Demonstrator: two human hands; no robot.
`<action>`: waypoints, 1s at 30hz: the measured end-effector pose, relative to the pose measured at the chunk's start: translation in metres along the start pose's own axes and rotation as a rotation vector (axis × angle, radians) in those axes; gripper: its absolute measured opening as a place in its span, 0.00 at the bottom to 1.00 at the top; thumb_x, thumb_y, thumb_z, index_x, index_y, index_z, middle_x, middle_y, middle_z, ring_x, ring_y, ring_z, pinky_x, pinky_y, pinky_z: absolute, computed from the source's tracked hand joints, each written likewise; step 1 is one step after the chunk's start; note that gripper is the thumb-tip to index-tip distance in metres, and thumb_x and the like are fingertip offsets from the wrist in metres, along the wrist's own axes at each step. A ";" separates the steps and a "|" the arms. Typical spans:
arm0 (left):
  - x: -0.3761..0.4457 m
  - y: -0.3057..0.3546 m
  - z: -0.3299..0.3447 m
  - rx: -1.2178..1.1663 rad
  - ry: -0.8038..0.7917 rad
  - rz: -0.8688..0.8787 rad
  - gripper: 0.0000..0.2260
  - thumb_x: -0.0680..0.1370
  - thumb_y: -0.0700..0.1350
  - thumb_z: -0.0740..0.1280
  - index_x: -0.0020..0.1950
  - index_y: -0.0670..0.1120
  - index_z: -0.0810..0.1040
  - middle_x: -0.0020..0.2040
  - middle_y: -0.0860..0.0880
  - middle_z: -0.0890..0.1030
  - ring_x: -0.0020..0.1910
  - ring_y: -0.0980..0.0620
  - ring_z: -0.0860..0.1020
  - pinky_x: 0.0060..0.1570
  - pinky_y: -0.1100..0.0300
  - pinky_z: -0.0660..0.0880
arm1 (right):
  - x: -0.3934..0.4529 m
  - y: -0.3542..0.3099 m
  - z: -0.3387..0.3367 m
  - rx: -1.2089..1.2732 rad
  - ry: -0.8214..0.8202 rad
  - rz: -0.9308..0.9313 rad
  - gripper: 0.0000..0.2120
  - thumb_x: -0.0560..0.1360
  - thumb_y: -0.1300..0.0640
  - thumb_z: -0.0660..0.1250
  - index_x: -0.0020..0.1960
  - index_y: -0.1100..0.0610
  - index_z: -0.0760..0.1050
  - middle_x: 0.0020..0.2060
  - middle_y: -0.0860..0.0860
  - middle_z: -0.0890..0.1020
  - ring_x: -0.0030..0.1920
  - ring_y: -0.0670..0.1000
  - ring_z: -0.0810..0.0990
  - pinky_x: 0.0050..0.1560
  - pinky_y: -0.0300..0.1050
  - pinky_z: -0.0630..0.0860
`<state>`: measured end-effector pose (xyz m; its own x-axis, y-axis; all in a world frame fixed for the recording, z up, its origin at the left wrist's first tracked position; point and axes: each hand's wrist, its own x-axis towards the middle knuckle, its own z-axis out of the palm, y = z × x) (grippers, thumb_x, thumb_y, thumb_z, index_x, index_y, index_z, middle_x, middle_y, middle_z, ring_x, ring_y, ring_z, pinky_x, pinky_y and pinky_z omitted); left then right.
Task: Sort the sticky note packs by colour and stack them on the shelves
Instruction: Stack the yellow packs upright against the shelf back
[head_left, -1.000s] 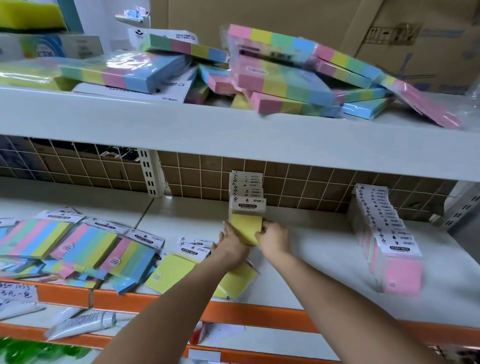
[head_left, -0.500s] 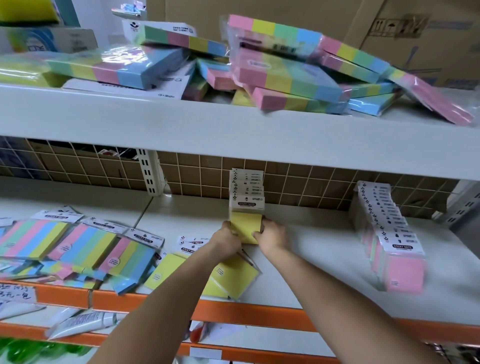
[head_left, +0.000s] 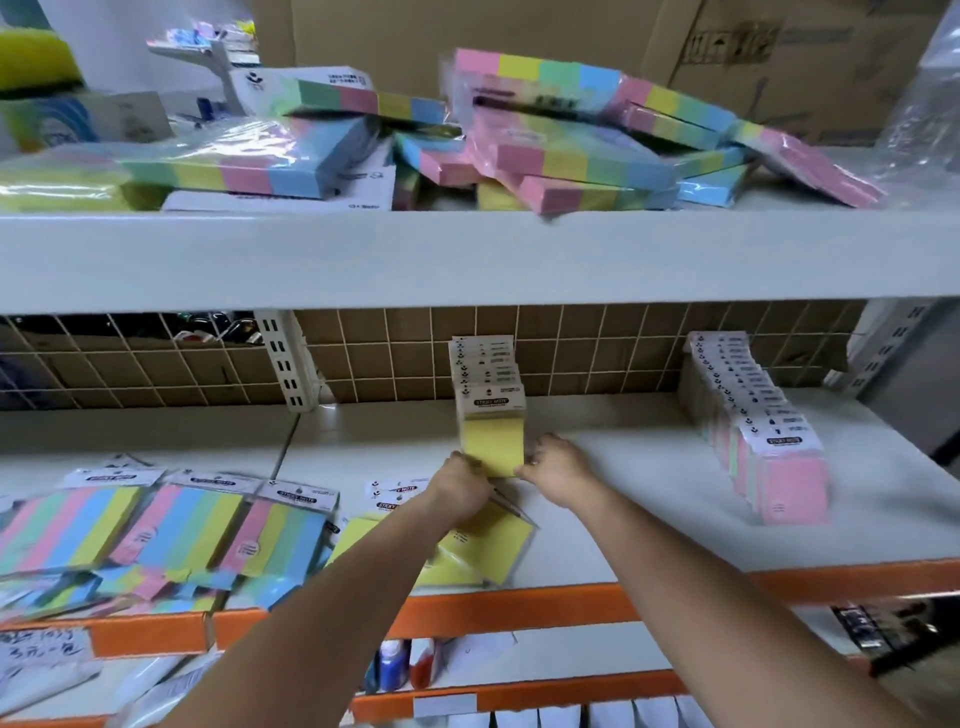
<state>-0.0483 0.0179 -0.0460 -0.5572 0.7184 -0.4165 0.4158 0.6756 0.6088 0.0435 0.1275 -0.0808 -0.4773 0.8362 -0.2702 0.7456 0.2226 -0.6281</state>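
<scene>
left hand (head_left: 464, 487), right hand (head_left: 558, 475), gripping yellow pack (head_left: 492, 448)

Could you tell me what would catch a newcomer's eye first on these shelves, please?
Probably the jumbled heap of rainbow-striped packs on the upper shelf. Below it, the left hand and right hand grip the front of an upright yellow row at mid-shelf, with a pink-fronted row standing to its right.
</scene>
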 end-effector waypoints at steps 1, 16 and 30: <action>-0.001 -0.002 0.001 0.031 0.000 0.024 0.17 0.79 0.39 0.57 0.68 0.38 0.68 0.66 0.41 0.73 0.65 0.43 0.71 0.61 0.57 0.68 | -0.004 0.001 0.001 0.026 -0.008 -0.013 0.18 0.72 0.57 0.73 0.58 0.57 0.71 0.59 0.58 0.79 0.56 0.56 0.79 0.51 0.45 0.74; -0.037 -0.017 0.009 0.291 0.104 -0.003 0.16 0.76 0.38 0.57 0.63 0.38 0.72 0.66 0.39 0.72 0.61 0.41 0.75 0.54 0.55 0.73 | -0.077 0.005 -0.006 0.006 -0.247 0.184 0.14 0.73 0.52 0.66 0.39 0.64 0.76 0.31 0.57 0.81 0.28 0.52 0.81 0.34 0.41 0.80; -0.060 -0.011 0.043 -0.138 0.205 -0.198 0.20 0.73 0.41 0.64 0.64 0.39 0.69 0.62 0.40 0.75 0.61 0.42 0.74 0.55 0.56 0.73 | -0.089 0.031 0.016 0.136 -0.042 -0.004 0.21 0.67 0.61 0.69 0.59 0.53 0.75 0.51 0.56 0.82 0.50 0.58 0.82 0.50 0.54 0.80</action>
<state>0.0115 -0.0261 -0.0567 -0.7564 0.5175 -0.4001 0.1912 0.7599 0.6213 0.1016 0.0520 -0.0883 -0.5014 0.8129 -0.2964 0.6752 0.1533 -0.7216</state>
